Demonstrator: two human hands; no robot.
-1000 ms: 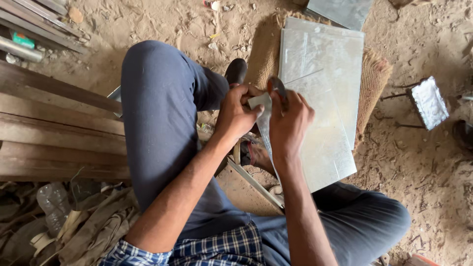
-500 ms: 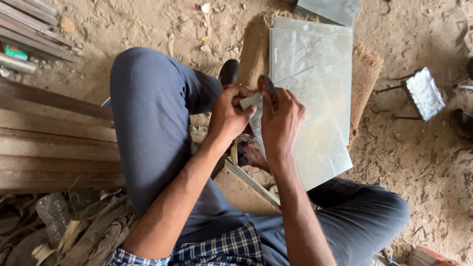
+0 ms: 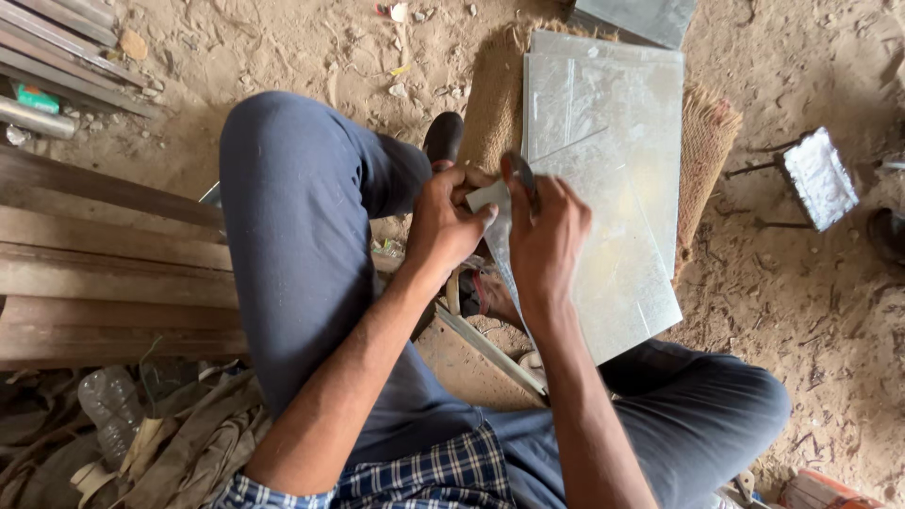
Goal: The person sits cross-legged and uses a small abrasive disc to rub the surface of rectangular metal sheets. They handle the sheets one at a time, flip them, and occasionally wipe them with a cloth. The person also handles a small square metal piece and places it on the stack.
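I see my left hand (image 3: 451,224) pinching a small pale strip of sheet metal (image 3: 488,195) at its near edge, fingers closed on it, while my right hand (image 3: 549,238) is wrapped tight round the dark handles of what look like tin snips (image 3: 524,177), blades hidden behind my fingers. The strip sits between both hands, just above my raised left knee (image 3: 283,141) and at the left edge of the big galvanised sheet (image 3: 613,217) that lies flat on the ground in front of me

As I judge it, the cutting is only partway: the small piece seems still joined to or just coming off the sheet's edge, and I cannot tell which, since my hands cover the join. The large sheet looks mostly whole, with a faint diagonal line scored across it, so most of the work appears left

The sheet is dull silver, mottled, thin and rectangular, and rests on a coarse brown jute mat (image 3: 707,141) with frayed edges. Around is loose sandy dirt; weathered wooden planks (image 3: 104,273) lie stacked to my left, and a small crinkled foil-like tray (image 3: 820,177) sits well apart to the right
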